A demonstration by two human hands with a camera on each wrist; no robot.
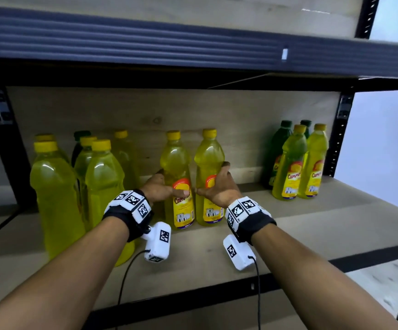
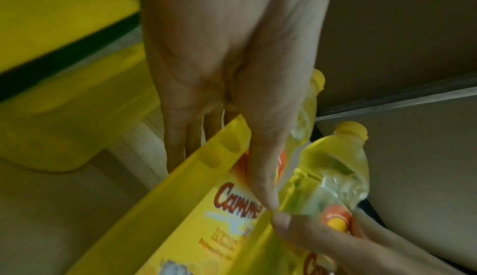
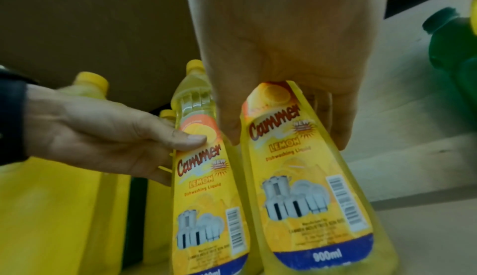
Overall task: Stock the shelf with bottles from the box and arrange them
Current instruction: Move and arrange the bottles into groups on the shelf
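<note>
A person stands at a wooden shelf (image 1: 288, 234), both arms reaching in. Two yellow bottles of lemon dishwashing liquid stand upright, side by side and touching or nearly so, in the middle of the shelf. The left hand (image 1: 159, 186) wraps around the left bottle (image 1: 179, 177), thumb across its label. The right hand (image 1: 219, 186) wraps around the right bottle (image 1: 208, 163), fingers curled at its far side. Both bottles appear to rest on the shelf board.

To the left stands a cluster of larger yellow jugs (image 1: 102, 186), with a dark-capped bottle behind them. At the far right stands a group of four (image 1: 298, 163): two yellow bottles in front, two green behind. A gap lies between the middle pair and the right group.

Judging by this, stocking is well along: three clusters are on the shelf. The middle pair seems to be just being set down or nudged into line. The box is not in view, so how many bottles remain cannot be told.

The head view alone shows the whole layout and spacing. The right wrist view shows what the head view blurs: the labels read "Cammer Lemon Dishwashing Liquid", and both face forward. The left wrist view shows the left hand's fingers (image 2: 180, 142) reaching behind its bottle, and the thumbs nearly meeting.
</note>
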